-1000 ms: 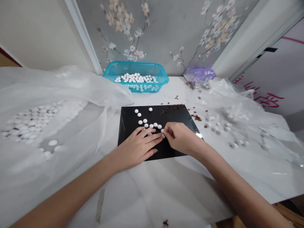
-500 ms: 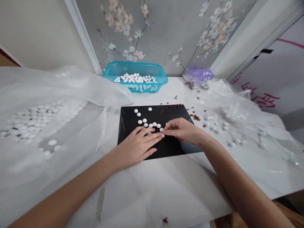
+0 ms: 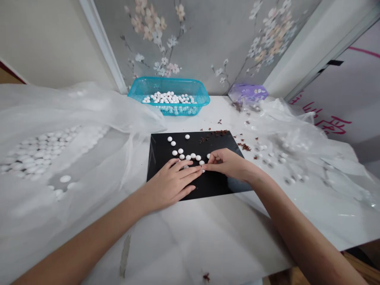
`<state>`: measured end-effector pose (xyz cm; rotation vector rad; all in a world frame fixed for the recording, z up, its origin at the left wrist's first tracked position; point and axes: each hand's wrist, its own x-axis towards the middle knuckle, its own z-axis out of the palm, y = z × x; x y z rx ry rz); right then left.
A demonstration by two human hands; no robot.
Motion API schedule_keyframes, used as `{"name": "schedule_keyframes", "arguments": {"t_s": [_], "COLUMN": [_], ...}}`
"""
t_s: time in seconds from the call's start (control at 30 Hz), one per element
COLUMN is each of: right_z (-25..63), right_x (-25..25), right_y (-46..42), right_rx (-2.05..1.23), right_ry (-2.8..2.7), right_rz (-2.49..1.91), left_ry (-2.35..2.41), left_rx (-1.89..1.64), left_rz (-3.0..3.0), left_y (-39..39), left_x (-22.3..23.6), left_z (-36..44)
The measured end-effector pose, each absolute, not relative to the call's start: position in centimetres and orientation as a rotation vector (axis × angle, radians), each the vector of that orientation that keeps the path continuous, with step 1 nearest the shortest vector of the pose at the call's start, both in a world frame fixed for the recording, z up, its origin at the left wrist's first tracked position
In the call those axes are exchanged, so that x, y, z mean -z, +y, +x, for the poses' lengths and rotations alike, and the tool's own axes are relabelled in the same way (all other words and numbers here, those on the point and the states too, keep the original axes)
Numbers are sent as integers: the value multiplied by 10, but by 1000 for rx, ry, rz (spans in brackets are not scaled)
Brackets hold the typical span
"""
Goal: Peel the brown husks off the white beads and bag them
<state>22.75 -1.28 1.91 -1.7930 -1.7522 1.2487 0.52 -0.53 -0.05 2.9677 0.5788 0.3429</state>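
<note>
Across the front-left corner of the board (image 3: 212, 186), our L hand (image 3: 172, 184) lies flat, fingers loosely spread, tips by the beads (image 3: 193, 156) mid-board, gripping none we see. Our R hand (image 3: 207, 164), thumb and index nearly together, is beside its fingertips (bead pinched or not, we can't tell). Brown bits (image 3: 220, 133) lie nr the board's back-right corner; a basket (image 3: 169, 83) w/ more beads stands at the table's (image 3: 208, 231) back edge.
</note>
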Motion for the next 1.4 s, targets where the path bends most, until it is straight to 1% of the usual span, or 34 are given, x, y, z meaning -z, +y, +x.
{"name": "schedule_keyframes", "arguments": {"t_s": [0.13,0.27,0.47,0.53,0.7,0.87,1.0,1.17,1.4], "right_z": [224,222,231,235,244,270,291,291,284], "right_x": [-19,-18,-28,-33,-40,-44,-45,-43,-41], "right_y": [-13,-13,-13,-13,-11,-10,-11,-10,-9], "right_rx": [-1178,-1219,-1374,-1334,-1159,-838,-881,-987,-919], "right_ry": [-1806,-1755,-1726,-1721,-1715,-1578,-1548,-1678,-1781], "right_rz": [-1790,-1713,-1646,-1669,-1750,-1971,-2133,-2211,-2187], "left_ry": [570,620,1009,1144,1380,1424,1413,1425,1495], "left_rx": [-362,-453,-767,-744,-540,-458,-553,-655,-635], "left_rz": [2958,2910,2699,2607,2382,2333,2325,2303,2236], "left_y": [-6,-5,1,3,8,10,12,13,12], "left_x": [0,-4,-5,-3,0,3,6,8,6], "left_z": [5,3,1,1,2,4,3,2,2]}}
